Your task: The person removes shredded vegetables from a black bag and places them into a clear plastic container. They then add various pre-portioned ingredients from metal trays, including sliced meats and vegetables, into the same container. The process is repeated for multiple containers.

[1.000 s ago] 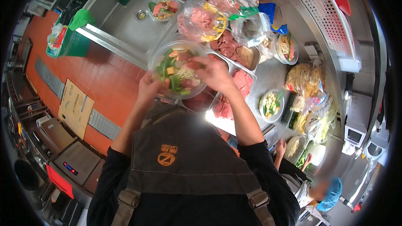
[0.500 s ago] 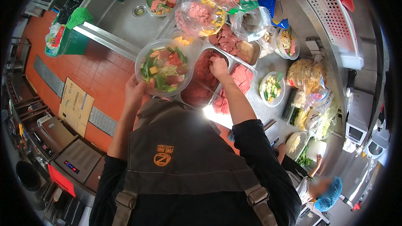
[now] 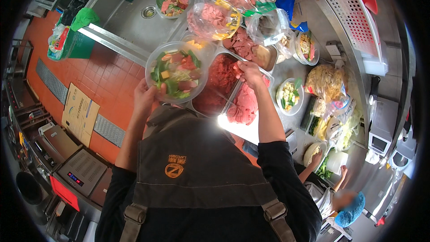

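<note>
My left hand [image 3: 144,97] grips the near-left rim of a clear plastic bowl [image 3: 203,61], holding it up over the counter. Leafy greens [image 3: 182,93], reddish meat pieces and pale strips lie in it. Fingers of my right hand [image 3: 251,74] are pinched around a bit of red meat [image 3: 237,69], just over the right edge of a metal pan. Wet red meat [image 3: 216,77] fills that pan. Beside it are pinkish-red meat slices [image 3: 242,105] in a neighbouring container and darker slices [image 3: 242,45] in another pan.
Another filled bowl [image 3: 172,4] is by the steel sink [image 3: 127,15]. Bags of pink slices [image 3: 214,15] crowd the counter's back. More filled bowls [image 3: 290,96] and bagged food [image 3: 325,82] stand at right. A co-worker in a blue hair cap [image 3: 351,209] reaches into a bowl, lower right.
My right hand has come up out of the red meat and moved right, with a bit of meat in its fingers. The bowl in my left hand stays nearly still. The co-worker's hand has shifted onto a bowl.
</note>
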`<state>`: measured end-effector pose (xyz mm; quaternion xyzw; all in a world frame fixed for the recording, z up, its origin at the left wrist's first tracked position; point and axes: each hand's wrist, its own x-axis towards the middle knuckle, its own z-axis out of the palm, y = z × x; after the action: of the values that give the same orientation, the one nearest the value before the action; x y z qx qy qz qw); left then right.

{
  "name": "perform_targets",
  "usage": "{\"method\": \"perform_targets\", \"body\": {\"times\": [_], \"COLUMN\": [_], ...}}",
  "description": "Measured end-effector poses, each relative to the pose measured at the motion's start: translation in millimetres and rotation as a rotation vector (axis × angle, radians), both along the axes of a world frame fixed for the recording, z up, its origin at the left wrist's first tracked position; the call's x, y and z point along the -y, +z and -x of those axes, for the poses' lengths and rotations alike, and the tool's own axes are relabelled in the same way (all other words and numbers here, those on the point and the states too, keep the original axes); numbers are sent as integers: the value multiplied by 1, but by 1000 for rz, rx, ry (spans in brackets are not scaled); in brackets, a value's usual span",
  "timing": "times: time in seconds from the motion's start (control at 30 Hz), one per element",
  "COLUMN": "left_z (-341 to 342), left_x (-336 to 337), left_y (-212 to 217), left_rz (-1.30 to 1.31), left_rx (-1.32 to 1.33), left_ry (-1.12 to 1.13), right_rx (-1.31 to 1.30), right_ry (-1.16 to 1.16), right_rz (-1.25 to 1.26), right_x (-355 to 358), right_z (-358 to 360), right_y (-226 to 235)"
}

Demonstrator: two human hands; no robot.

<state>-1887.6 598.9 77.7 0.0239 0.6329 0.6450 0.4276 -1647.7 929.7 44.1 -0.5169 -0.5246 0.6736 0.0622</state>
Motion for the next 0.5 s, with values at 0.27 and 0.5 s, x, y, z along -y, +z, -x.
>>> {"method": "perform_targets", "body": {"times": [0.27,0.5], "left_z": [-4,-8], "left_x": [-13,-21], "left_y": [5,-7], "left_rz": [-57,-57], "left_rx": [-40,-59], "left_ry": [-89,-204], "right_rx": [-168,-22], "right_ry": [200,761], "right_rz": [-89,-976], "right_x": [21,71], "right_z": [37,115], "right_y": [86,81]}}
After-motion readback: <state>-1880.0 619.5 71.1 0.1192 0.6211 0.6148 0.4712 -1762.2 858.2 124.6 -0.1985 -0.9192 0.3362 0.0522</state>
